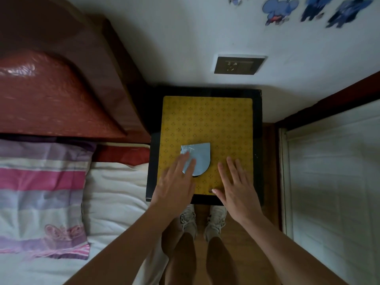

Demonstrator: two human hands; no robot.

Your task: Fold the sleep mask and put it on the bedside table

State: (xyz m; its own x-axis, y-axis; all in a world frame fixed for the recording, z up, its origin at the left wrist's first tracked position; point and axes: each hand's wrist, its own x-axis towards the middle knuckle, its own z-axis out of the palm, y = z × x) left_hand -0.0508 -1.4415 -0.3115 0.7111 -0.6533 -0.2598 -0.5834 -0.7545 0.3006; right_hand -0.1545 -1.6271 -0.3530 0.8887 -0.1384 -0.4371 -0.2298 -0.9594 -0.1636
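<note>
A light blue sleep mask (199, 157), folded in half into a rounded shape, lies flat on the yellow patterned top of the black bedside table (207, 118). My left hand (176, 182) is spread flat, and its fingertips overlap the mask's lower left part. My right hand (236, 186) hovers flat with fingers apart just right of the mask, over the table's front edge, holding nothing. A dark edge of the mask shows below the blue fabric.
A bed with a white sheet and a striped pink-purple pillow (43, 192) lies at the left under a reddish headboard (51, 89). A wall socket (238, 64) sits above the table. A white door (333, 182) stands at the right. My shoes (202, 221) are below the table.
</note>
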